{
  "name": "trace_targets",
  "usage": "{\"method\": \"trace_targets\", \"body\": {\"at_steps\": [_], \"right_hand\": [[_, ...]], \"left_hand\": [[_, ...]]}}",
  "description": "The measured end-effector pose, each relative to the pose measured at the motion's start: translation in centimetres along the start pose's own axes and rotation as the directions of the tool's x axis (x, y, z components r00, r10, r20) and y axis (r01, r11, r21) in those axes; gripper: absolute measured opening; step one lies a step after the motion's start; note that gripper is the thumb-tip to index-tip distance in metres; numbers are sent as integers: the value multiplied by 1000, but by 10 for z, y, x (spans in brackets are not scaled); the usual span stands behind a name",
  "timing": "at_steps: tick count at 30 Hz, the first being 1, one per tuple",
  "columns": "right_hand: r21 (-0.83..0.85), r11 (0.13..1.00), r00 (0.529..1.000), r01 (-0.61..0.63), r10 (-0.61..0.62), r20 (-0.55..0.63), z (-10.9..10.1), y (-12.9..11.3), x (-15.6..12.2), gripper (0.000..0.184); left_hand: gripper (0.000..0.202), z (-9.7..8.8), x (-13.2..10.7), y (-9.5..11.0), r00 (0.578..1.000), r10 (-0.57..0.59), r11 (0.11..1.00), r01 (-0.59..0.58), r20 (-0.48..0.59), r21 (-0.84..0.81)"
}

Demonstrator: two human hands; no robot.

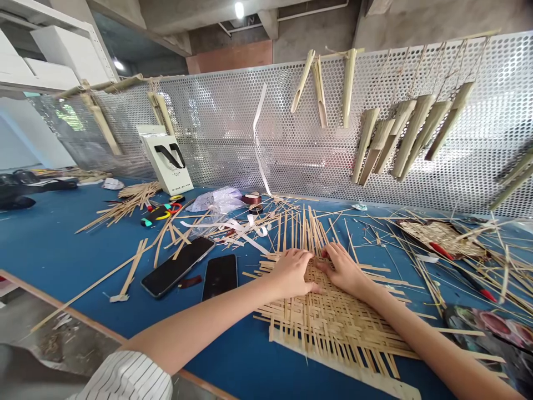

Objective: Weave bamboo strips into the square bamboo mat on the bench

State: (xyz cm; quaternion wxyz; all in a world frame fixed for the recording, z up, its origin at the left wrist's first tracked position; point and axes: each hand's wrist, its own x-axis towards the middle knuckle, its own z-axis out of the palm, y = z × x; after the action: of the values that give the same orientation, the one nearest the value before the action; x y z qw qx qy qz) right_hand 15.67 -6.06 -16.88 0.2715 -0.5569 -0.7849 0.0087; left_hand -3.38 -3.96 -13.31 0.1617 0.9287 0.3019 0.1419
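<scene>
The left hand (292, 273) and right hand (342, 269) rest open on a woven bamboo mat (333, 322), gripping nothing. Two smartphones (177, 266) lie left of the left hand on the blue tabletop (58, 250).

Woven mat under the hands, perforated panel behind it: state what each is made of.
The woven mat looks like split bamboo, pale and apparently unvarnished, with matte, fibrous flat strips. The perforated panel looks like sheet metal, perhaps aluminium, with a dull silver finish and punched round holes.

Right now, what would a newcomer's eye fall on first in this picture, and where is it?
The half-woven bamboo mat lies at the front of the blue table, under the left hand and right hand. Behind it, split bamboo tubes hang on a perforated metal screen.
</scene>
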Motion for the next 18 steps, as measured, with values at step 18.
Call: {"method": "trace_targets", "body": {"at_steps": [18], "right_hand": [[104, 991, 996, 83, -79, -38, -2, -3, 4, 22]], "left_hand": [[72, 0, 0, 1, 1000, 9, 999, -9, -7, 36]]}}
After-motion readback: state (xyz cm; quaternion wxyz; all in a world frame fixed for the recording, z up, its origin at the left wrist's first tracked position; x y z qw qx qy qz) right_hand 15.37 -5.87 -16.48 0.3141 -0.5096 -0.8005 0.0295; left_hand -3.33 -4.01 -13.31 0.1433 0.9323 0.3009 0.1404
